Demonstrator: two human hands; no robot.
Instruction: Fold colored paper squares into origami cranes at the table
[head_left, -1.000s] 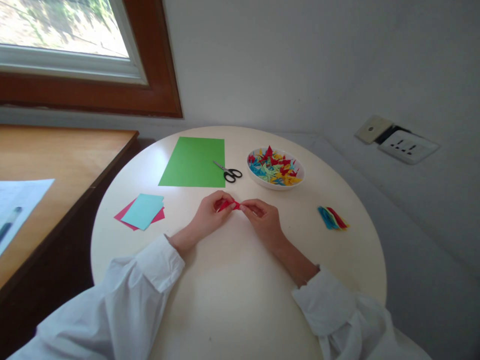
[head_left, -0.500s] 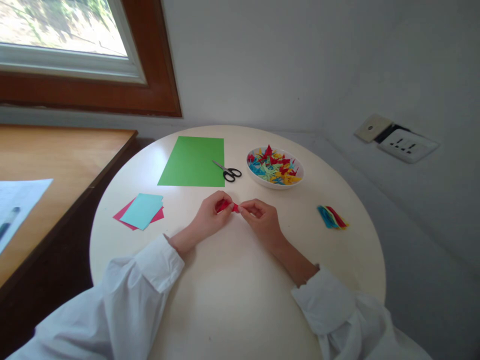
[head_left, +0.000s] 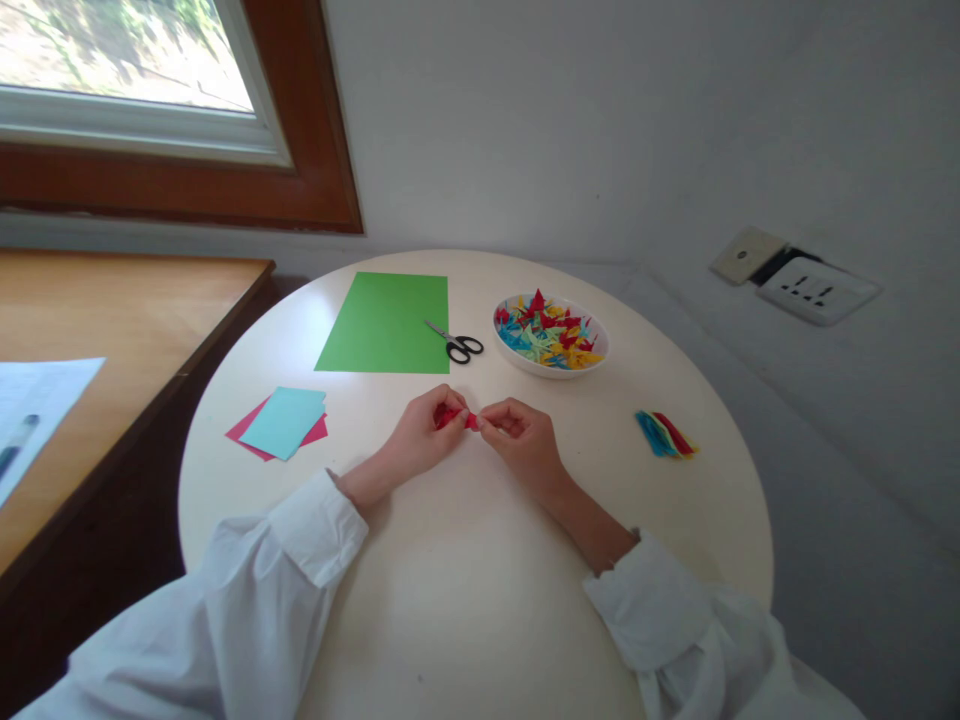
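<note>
A small folded piece of red paper [head_left: 472, 421] is pinched between my two hands over the middle of the round white table [head_left: 450, 560]. My left hand [head_left: 431, 427] grips its left part, with some red showing between thumb and fingers. At its right end, the thumb and fingertips of my right hand [head_left: 523, 437] are closed on it. The fingers cover much of the paper, so its exact folded shape is hidden.
Black-handled scissors [head_left: 459, 346] lie partly on a green sheet [head_left: 386, 325]. A white bowl [head_left: 551, 374] holds many colourful folded paper pieces. Light-blue and red paper squares [head_left: 283, 420] lie left; folded coloured papers [head_left: 664, 436] lie right. A wooden desk [head_left: 135, 300] adjoins on the left.
Both hands stay almost in place on the red paper. The fingers of my left hand have shifted very slightly; nothing else has visibly moved.
</note>
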